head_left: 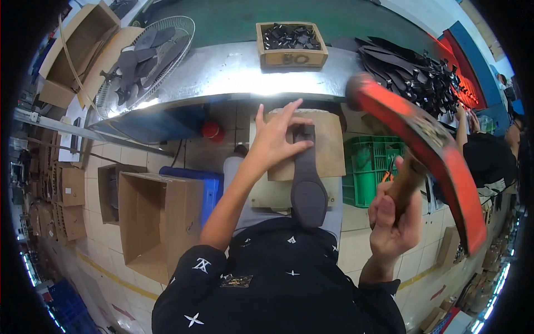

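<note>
A dark grey shoe insole (309, 197) lies lengthwise in front of me, its wide end towards my lap and its narrow end on a tan board (332, 147). At that narrow end, the thumb and a finger of my left hand (273, 136) close around a small black block (303, 132); the other fingers are raised. The block's underside and its contact with the insole are hidden. On the right, my right hand (396, 222) grips the wooden handle of a hammer (425, 136). Its worn red head is raised close to the camera, apart from the insole.
A wooden box (293, 58) of small black parts stands on the metal bench edge (225, 75). A wire basket (183, 40) holds grey insoles; more insoles with black parts (392, 72) are piled right. Cardboard boxes (146, 217) and a green crate (364, 167) flank me. Another person (489, 158) sits far right.
</note>
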Motion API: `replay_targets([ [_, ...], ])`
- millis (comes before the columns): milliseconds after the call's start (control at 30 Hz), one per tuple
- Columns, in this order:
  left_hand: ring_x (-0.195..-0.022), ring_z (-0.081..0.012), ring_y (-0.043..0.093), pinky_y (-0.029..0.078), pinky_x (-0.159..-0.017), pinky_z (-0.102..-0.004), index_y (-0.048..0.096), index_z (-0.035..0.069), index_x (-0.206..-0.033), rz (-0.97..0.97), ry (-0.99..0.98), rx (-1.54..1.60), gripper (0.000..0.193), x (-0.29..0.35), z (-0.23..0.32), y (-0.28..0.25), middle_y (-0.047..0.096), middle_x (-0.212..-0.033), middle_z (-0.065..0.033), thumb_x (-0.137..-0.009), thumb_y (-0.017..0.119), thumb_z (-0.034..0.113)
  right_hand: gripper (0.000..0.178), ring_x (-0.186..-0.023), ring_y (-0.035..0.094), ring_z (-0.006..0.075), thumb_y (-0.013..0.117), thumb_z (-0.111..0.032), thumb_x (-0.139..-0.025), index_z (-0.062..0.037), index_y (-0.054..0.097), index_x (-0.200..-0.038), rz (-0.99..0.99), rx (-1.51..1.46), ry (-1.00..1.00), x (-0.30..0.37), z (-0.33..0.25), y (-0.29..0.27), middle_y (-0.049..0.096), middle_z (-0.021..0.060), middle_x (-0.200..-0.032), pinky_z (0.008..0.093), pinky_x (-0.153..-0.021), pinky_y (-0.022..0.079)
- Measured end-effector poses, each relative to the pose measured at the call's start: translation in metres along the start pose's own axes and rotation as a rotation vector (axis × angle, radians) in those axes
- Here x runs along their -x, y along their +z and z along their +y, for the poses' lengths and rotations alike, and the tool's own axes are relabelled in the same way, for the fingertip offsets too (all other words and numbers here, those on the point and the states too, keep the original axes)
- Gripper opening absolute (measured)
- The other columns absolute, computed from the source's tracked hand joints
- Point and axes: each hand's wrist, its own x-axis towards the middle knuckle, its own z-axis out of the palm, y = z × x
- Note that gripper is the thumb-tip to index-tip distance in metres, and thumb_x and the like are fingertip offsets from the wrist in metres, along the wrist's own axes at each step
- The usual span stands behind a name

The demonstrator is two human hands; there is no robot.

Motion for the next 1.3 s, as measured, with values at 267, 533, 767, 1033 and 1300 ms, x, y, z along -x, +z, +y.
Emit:
replay_targets([
  [267, -0.124, -0.0265, 0.057, 0.023, -0.113, -0.056, 0.073, 0.016, -0.11, 0.179, 0.266, -0.192, 0.028, 0.008, 0.005, -0.007, 0.071, -0.111, -0.0032, -0.083, 0.071, 0.023, 0.024, -0.069, 0.055, 0.0116, 0.062, -0.006, -0.092, 0.0032, 0.063, -0.114, -0.163, 0.483, -0.157, -0.018, 0.044, -0.004, 0.061, 0.0081, -0.081, 0.0254, -0.064, 0.046],
  [533, -0.076, -0.0203, 0.067, 0.05, -0.07, -0.0299, 0.073, -0.002, -0.097, -0.378, 0.121, 0.653, 0.02, 0.072, 0.091, -0.054, 0.069, -0.08, -0.0108, -0.088, 0.069, 0.015, 0.053, -0.084, 0.063, 0.0312, 0.063, -0.003, -0.087, -0.0065, 0.05, -0.138, -0.456, 0.707, -0.298, -0.054, 0.11, 0.0, 0.063, 0.0149, -0.104, 0.0375, -0.071, 0.051],
  [767, -0.069, -0.0116, 0.051, 0.04, -0.064, -0.0278, 0.065, -0.002, -0.083, -0.466, -0.21, 0.866, 0.024, 0.096, 0.11, -0.046, 0.057, -0.07, -0.0053, -0.092, 0.066, 0.02, 0.048, -0.122, 0.053, 0.0325, 0.059, -0.039, -0.094, 0.0001, 0.06, -0.12, -0.612, -0.273, 0.021, -0.017, 0.097, 0.022, 0.056, 0.0215, -0.132, 0.0446, -0.106, 0.038],
  [1033, -0.111, -0.0156, 0.055, 0.039, -0.102, -0.03, 0.062, -0.004, -0.11, -0.715, -0.373, 1.364, 0.03, 0.103, 0.124, -0.032, 0.062, -0.109, -0.0072, -0.102, 0.051, 0.022, 0.066, -0.095, 0.058, 0.0286, 0.051, -0.068, -0.086, -0.0024, 0.058, -0.089, -0.43, -0.91, 0.36, 0.032, 0.077, 0.042, 0.06, 0.0116, -0.087, 0.0478, -0.094, 0.045],
  [1300, -0.114, -0.0177, 0.054, 0.039, -0.103, -0.0311, 0.06, -0.003, -0.117, -0.685, -0.473, 1.3, 0.032, 0.113, 0.137, -0.023, 0.061, -0.112, -0.009, -0.103, 0.05, 0.023, 0.062, -0.086, 0.056, 0.0255, 0.049, -0.062, -0.091, -0.0009, 0.06, -0.088, -0.459, -0.963, 0.276, 0.03, 0.078, 0.032, 0.059, 0.0099, -0.083, 0.0443, -0.09, 0.045],
])
